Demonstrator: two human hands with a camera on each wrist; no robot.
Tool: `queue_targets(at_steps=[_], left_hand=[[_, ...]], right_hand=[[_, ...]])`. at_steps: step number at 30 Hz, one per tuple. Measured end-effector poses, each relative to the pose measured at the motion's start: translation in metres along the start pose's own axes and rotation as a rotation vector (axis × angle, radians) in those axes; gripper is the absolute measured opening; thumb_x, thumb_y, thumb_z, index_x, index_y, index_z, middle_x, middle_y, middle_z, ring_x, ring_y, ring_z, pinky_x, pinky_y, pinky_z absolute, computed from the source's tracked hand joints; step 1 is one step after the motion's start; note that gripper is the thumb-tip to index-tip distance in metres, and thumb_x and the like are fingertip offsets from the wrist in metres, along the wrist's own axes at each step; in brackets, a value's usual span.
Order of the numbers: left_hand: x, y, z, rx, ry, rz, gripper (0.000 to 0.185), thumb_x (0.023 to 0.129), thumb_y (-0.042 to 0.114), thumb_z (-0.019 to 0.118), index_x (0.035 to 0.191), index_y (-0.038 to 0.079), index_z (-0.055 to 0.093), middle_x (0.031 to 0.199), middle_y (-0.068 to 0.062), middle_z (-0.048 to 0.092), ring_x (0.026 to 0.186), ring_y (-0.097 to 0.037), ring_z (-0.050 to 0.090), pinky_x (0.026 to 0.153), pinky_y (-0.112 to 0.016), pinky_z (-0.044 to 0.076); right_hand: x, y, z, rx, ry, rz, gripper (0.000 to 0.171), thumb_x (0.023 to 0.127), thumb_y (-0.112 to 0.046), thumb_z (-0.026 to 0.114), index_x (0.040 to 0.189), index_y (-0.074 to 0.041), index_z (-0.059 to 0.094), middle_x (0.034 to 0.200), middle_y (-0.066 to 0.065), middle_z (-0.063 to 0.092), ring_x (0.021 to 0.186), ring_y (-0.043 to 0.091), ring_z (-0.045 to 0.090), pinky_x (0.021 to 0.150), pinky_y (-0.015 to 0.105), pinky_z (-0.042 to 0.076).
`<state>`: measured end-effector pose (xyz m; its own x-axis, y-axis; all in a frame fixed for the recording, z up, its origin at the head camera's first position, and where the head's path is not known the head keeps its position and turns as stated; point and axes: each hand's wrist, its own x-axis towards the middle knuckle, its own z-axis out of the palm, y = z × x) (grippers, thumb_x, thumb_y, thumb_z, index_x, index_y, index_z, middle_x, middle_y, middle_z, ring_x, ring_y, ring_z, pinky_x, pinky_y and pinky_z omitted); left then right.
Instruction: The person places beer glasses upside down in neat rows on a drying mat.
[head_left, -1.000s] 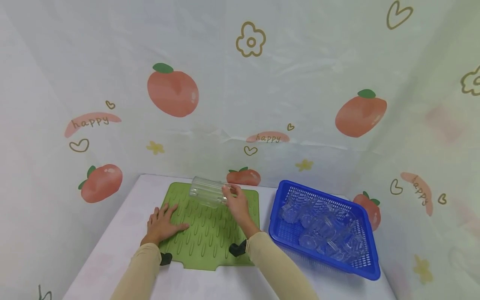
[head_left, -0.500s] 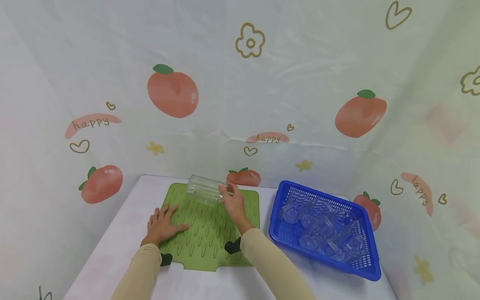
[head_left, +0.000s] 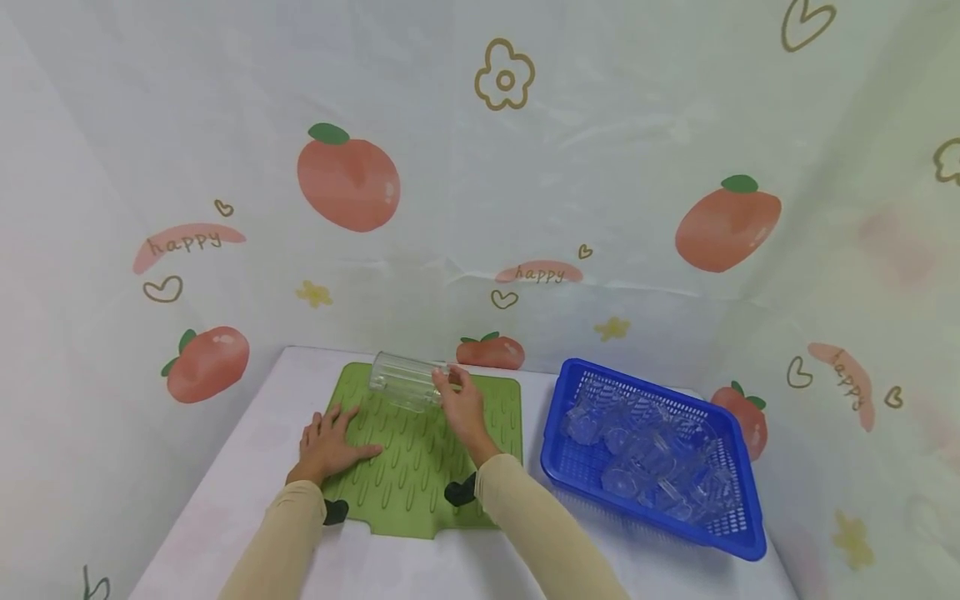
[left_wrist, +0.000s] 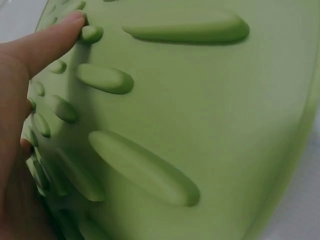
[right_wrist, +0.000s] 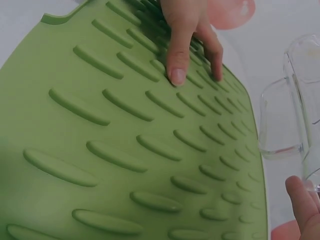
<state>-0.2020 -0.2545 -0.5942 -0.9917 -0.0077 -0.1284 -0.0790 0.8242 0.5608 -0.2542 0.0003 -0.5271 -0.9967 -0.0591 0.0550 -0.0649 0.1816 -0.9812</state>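
Note:
A clear glass mug (head_left: 405, 382) lies on its side in the air above the far part of a green ridged mat (head_left: 412, 479). My right hand (head_left: 461, 410) pinches the mug's right end, while its other end points left. In the right wrist view the mug's handle (right_wrist: 281, 151) sticks out toward the mat, and only part of the right hand (right_wrist: 304, 207) shows at the edge. My left hand (head_left: 330, 444) rests on the mat's left side with its fingers spread. The left wrist view shows its thumb (left_wrist: 55, 41) straight against the mat's ridges.
To the right of the mat stands a blue plastic basket (head_left: 550, 433) with several clear glass mugs (head_left: 645, 454) in it. Both mat and basket are on a white table (head_left: 247, 467). A patterned white cloth (head_left: 420, 208) hangs behind it.
My right hand has shifted slightly left with the mug, still held sideways over the mat. The left hand keeps its place on the mat. The head view has tilted a little.

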Motion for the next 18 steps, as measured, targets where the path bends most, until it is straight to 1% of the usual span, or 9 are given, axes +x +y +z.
queue_targets(at_steps=[3, 6, 8, 12, 15, 18], left_hand=[[-0.001, 0.002, -0.003, 0.004, -0.009, -0.010, 0.110, 0.079, 0.071, 0.071, 0.159, 0.009, 0.029, 0.166, -0.032, 0.010, 0.150, -0.064, -0.002, 0.118, -0.078, 0.001], [-0.001, 0.008, -0.007, 0.005, -0.031, -0.026, 0.109, 0.079, 0.067, 0.074, 0.159, 0.007, 0.030, 0.165, -0.033, 0.011, 0.150, -0.064, -0.001, 0.118, -0.078, 0.003], [0.000, 0.012, -0.010, 0.004, -0.042, -0.039, 0.109, 0.078, 0.065, 0.076, 0.159, 0.006, 0.030, 0.165, -0.033, 0.011, 0.150, -0.064, 0.000, 0.119, -0.077, 0.004], [0.003, 0.015, -0.014, 0.010, -0.066, -0.052, 0.105, 0.081, 0.062, 0.074, 0.158, 0.006, 0.030, 0.165, -0.033, 0.012, 0.150, -0.064, 0.003, 0.118, -0.078, 0.007], [0.004, 0.017, -0.018, 0.002, -0.068, -0.045, 0.100, 0.085, 0.059, 0.073, 0.157, 0.004, 0.031, 0.163, -0.035, 0.016, 0.148, -0.065, 0.008, 0.117, -0.079, 0.010], [0.005, 0.020, -0.021, -0.002, -0.055, -0.031, 0.098, 0.087, 0.058, 0.072, 0.157, 0.002, 0.032, 0.161, -0.035, 0.022, 0.146, -0.064, 0.015, 0.118, -0.077, 0.014]], right_hand=[[0.000, 0.001, 0.002, -0.006, -0.002, 0.013, 0.059, 0.101, -0.050, 0.058, 0.146, -0.013, 0.053, 0.134, 0.014, 0.064, 0.097, 0.025, 0.074, 0.083, 0.036, 0.060], [-0.001, 0.002, 0.002, -0.001, -0.006, 0.032, 0.061, 0.102, -0.052, 0.057, 0.148, -0.012, 0.052, 0.136, 0.014, 0.063, 0.096, 0.025, 0.074, 0.083, 0.036, 0.060], [-0.002, 0.002, 0.001, 0.008, -0.010, 0.034, 0.061, 0.102, -0.051, 0.056, 0.148, -0.011, 0.051, 0.137, 0.016, 0.062, 0.097, 0.026, 0.074, 0.084, 0.038, 0.060], [-0.004, 0.001, 0.000, 0.021, -0.016, 0.043, 0.059, 0.103, -0.050, 0.055, 0.148, -0.013, 0.051, 0.140, 0.016, 0.059, 0.100, 0.029, 0.074, 0.088, 0.042, 0.060], [-0.004, 0.002, 0.001, 0.022, -0.010, 0.054, 0.057, 0.103, -0.050, 0.056, 0.148, -0.014, 0.052, 0.140, 0.016, 0.059, 0.101, 0.031, 0.074, 0.089, 0.043, 0.060], [-0.004, 0.006, 0.001, 0.028, 0.000, 0.061, 0.058, 0.102, -0.050, 0.056, 0.148, -0.013, 0.051, 0.140, 0.017, 0.059, 0.101, 0.032, 0.073, 0.090, 0.044, 0.060]])
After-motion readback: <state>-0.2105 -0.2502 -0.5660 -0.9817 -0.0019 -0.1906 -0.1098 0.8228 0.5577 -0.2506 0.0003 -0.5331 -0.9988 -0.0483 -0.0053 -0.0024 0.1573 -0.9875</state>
